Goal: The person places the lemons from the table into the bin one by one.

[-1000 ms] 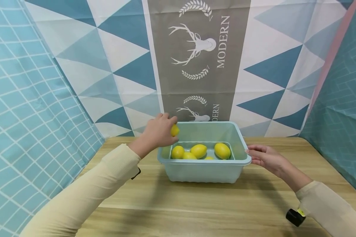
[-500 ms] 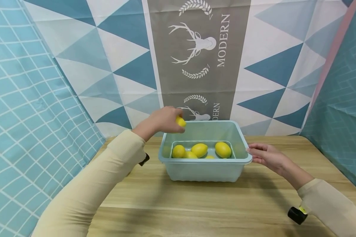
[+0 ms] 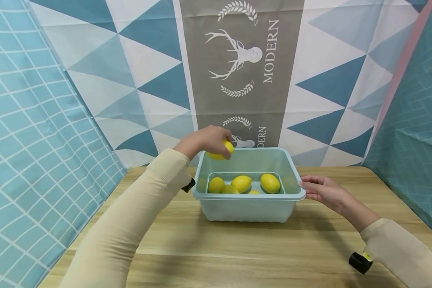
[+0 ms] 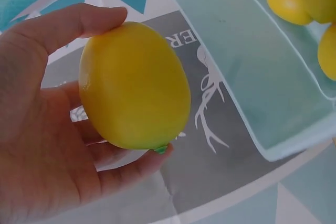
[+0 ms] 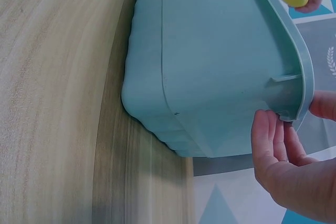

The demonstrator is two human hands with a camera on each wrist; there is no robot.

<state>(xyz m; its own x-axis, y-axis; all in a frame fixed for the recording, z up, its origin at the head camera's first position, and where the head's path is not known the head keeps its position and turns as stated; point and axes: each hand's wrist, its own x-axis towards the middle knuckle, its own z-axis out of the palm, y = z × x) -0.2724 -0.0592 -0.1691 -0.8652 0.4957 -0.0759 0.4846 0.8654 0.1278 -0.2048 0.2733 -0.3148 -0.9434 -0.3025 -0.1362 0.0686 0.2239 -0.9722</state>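
Observation:
My left hand point(image 3: 213, 140) holds a yellow lemon point(image 4: 135, 85) between thumb and fingers, above the back left part of a pale blue-green plastic basin point(image 3: 248, 208). A small green tip shows at one end of the lemon in the left wrist view. Several more lemons point(image 3: 270, 183) lie on the basin's floor, one mostly hidden by the front wall. At the basin's right front corner, my right hand point(image 3: 322, 190) grips the rim, thumb on top and fingers curled beneath, as the right wrist view point(image 5: 294, 166) shows.
The basin stands on a wooden table point(image 3: 237, 256) near its back edge. A patterned cloth point(image 3: 158, 80) hangs right behind it, with blue tiled-pattern sheets point(image 3: 39, 120) along both sides. A black wrist camera point(image 3: 360, 263) hangs under the right sleeve.
My left hand has moved right and slightly up with the lemon, from the basin's left rim to over its back left part. The right hand stays on the rim.

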